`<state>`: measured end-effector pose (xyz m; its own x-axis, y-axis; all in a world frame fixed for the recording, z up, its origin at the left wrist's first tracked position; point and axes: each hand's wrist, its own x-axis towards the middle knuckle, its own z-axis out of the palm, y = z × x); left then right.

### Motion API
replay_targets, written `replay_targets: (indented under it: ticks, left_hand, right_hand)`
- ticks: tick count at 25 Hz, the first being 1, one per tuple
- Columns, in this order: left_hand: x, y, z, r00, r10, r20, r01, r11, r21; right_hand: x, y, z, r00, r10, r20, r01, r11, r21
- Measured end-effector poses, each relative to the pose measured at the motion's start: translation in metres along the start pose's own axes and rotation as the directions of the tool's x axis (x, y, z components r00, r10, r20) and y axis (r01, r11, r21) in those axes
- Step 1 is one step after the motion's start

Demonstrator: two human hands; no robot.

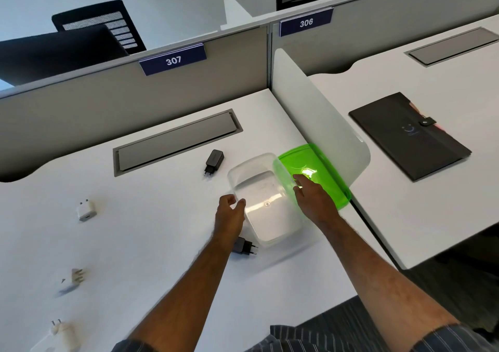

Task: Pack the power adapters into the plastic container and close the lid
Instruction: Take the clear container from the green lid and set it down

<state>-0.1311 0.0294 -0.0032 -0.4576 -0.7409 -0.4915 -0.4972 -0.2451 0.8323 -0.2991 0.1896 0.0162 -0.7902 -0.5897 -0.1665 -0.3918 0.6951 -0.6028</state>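
Note:
A clear plastic container [266, 224] stands open and empty on the white desk, tilted slightly. My left hand [229, 212] pinches its left rim. My right hand [313, 196] rests on the green lid [324, 168], which leans against the container's right side and the divider. One black adapter [214, 162] lies behind the container. Another black adapter [244, 246] lies at its front left, partly under my left wrist. A white adapter [86, 210] sits far left, and two more white adapters [70, 280] [63, 334] lie near the desk's front left.
A frosted divider [318, 114] rises just right of the container. A grey cable hatch [175, 141] is set in the desk [140, 233] behind. A dark folder [407, 135] lies on the neighbouring desk. Black chairs stand beyond the partition.

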Motion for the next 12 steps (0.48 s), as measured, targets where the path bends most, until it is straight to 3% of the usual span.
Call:
replay_targets:
  ticks: [12]
  left_hand:
    - [-0.008,0.013,-0.024,0.996,0.093,-0.001,-0.092,0.993,-0.069]
  right_hand:
    - [-0.003,-0.019,-0.009,0.995,-0.059,-0.074,0.059,0.998,-0.01]
